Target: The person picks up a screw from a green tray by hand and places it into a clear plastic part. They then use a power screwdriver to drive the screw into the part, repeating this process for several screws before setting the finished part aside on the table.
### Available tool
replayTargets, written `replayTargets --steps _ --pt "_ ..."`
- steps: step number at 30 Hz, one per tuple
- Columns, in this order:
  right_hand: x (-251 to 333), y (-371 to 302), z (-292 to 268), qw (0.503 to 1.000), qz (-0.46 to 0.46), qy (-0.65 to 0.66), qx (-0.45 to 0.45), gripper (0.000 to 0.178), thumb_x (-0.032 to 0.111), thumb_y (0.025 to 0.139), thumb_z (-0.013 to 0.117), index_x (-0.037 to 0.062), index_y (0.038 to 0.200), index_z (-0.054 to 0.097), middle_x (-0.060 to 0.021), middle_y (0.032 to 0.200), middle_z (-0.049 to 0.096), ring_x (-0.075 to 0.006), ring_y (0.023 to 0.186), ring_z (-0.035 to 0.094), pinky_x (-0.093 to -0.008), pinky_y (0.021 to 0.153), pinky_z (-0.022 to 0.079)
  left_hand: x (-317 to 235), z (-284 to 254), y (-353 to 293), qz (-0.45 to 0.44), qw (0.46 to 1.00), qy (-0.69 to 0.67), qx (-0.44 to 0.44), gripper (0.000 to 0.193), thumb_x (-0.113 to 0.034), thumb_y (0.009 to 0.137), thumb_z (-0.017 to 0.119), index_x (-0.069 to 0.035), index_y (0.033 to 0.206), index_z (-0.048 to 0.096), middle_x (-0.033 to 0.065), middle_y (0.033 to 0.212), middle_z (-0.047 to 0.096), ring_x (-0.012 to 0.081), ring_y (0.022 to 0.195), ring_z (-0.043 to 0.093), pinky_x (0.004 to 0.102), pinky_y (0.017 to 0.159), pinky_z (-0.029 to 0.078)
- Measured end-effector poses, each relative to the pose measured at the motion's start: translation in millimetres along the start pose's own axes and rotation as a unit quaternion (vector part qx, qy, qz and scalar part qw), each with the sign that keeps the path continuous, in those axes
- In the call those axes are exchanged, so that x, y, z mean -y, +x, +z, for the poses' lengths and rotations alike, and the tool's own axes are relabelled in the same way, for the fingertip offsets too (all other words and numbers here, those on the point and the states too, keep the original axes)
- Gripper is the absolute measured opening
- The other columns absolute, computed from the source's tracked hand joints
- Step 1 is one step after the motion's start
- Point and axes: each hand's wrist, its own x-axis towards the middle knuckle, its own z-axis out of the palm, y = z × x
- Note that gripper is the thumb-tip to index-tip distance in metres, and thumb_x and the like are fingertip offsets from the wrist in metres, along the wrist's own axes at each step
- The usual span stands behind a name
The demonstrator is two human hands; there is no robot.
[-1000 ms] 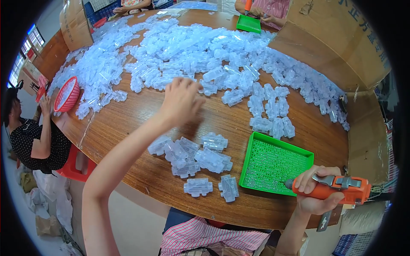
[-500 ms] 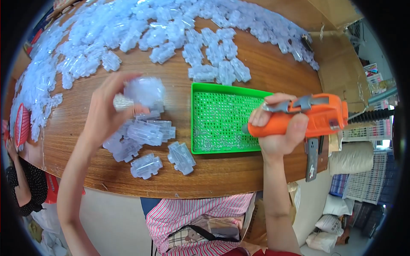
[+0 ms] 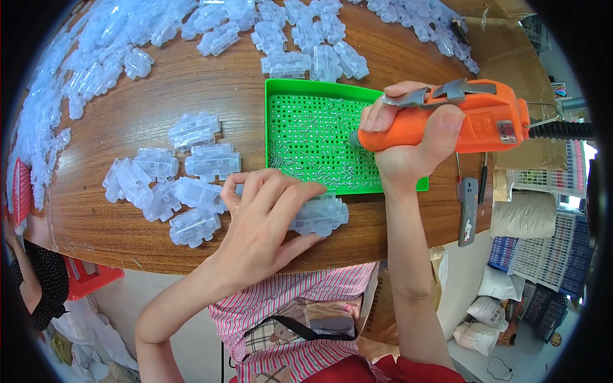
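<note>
My left hand (image 3: 258, 223) grips a clear plastic casing (image 3: 324, 216) low over the wooden table, just in front of the green tray. Its thumb lies along the near side and the fingers along the far side. An orange power screwdriver (image 3: 476, 122) is wrapped in my right hand (image 3: 408, 150), its grey tip end over the tray. That green perforated tray (image 3: 269, 121) holds many small silver screws (image 3: 306, 167). Left of my left hand lies a loose group of similar clear casings (image 3: 198, 193); a few sit close to its fingers.
A large heap of clear casings (image 3: 96, 70) spreads over the table's far and left side. Cardboard (image 3: 501, 70) walls the right edge, near a dark phone-like slab (image 3: 469, 210). A black coiled hose (image 3: 559, 129) runs behind the screwdriver. Another person's arm (image 3: 29, 274) shows at far left.
My left hand has come right and nearer, bringing a casing from over the group to the tray's near edge. The view has shifted; my right hand still holds the screwdriver over the tray.
</note>
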Motion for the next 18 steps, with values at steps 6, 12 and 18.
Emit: replayTargets --steps 6,12,18 --pt "-2 -3 -1 1.000 0.018 -0.009 -0.003 0.075 0.073 0.087 0.045 -0.0007 0.092 0.057 -0.0050 0.058 0.049 -0.0166 0.050 0.047 -0.0310 0.051 0.042 -1 3 -2 0.010 0.999 0.037 -0.033 0.055 -0.022 0.067 0.082 -0.013 0.118 0.061 0.0029 0.110 0.056 0.0235 0.110 0.050 0.0465 0.094 0.024" --pt "0 -1 -1 0.999 0.023 0.048 -0.007 0.076 0.074 0.086 0.045 -0.0010 0.092 0.057 -0.0059 0.058 0.048 -0.0172 0.051 0.048 -0.0311 0.052 0.043 -1 5 -2 0.009 1.000 -0.004 -0.018 0.075 -0.018 0.065 0.086 -0.012 0.132 0.053 0.0026 0.107 0.064 0.0185 0.105 0.057 0.0436 0.099 0.025" --pt "13 -4 -3 0.999 0.017 0.020 0.039 0.081 0.077 0.085 0.044 -0.0019 0.098 0.057 -0.0071 0.060 0.049 -0.0184 0.053 0.049 -0.0318 0.051 0.043 5 10 -6 -0.022 0.997 -0.056 -0.053 0.080 -0.019 0.068 0.086 -0.010 0.135 0.044 0.0017 0.106 0.071 0.0172 0.108 0.062 0.0442 0.103 0.024"
